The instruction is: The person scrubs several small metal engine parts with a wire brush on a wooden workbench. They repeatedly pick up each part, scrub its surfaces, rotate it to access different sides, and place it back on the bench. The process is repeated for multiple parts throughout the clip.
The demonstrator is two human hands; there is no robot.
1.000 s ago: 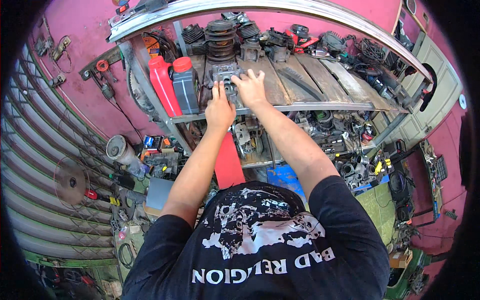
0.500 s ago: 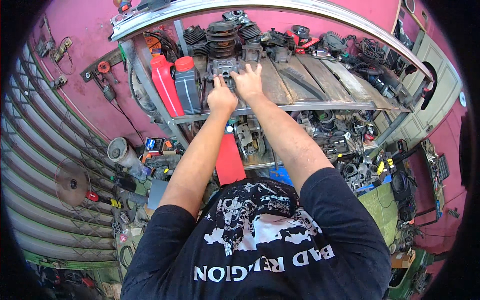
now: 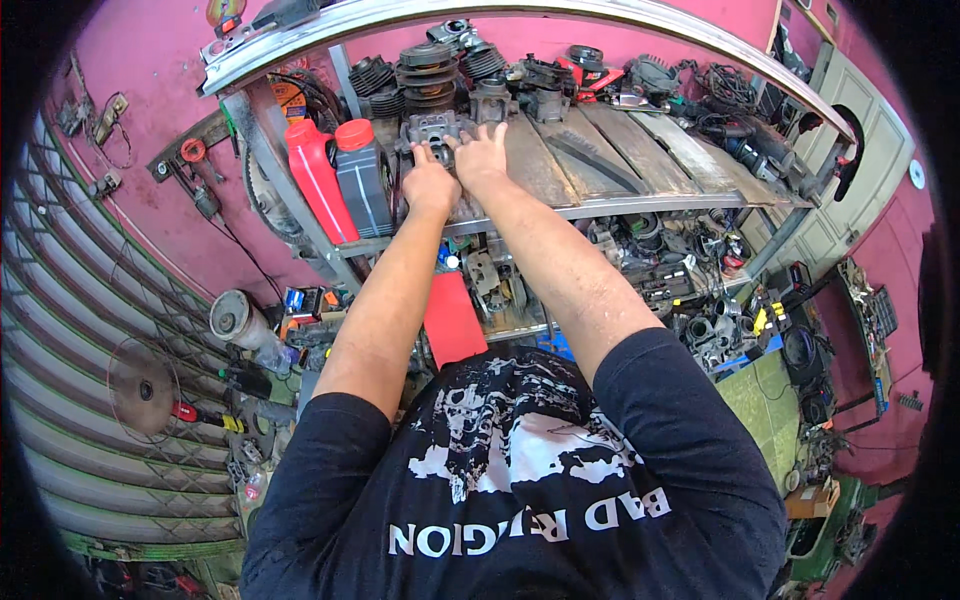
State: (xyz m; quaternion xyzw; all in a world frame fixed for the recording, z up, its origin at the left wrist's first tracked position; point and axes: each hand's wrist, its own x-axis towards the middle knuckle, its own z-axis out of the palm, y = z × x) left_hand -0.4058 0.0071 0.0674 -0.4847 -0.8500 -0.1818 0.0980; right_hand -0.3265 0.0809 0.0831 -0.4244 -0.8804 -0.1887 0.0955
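Observation:
Both arms reach forward to a grey metal engine cylinder head (image 3: pixel 434 127) near the left part of the upper shelf. At its near side, my left hand (image 3: pixel 430 186) has two fingers stretched out against the metal; its other fingers are partly hidden. My right hand (image 3: pixel 483 158) rests over the part's right side, fingers spread and thumb toward the middle. Behind the part stands a dark finned engine cylinder (image 3: pixel 427 80). A red bottle (image 3: pixel 322 185) and a dark grey bottle with a red cap (image 3: pixel 364 185) stand left of my hands.
More engine parts (image 3: pixel 547 90) line the back of the wooden-board shelf (image 3: pixel 537 170). A dark flat bar (image 3: pixel 600 163) lies across the boards. Metal parts crowd the lower shelf (image 3: pixel 660 270). A metal rail (image 3: pixel 500 8) passes overhead. A fan (image 3: pixel 146 390) stands at left.
The view has shifted slightly, so the shelf and its things sit a little further left. Both hands remain at the cylinder head with nearly the same finger positions.

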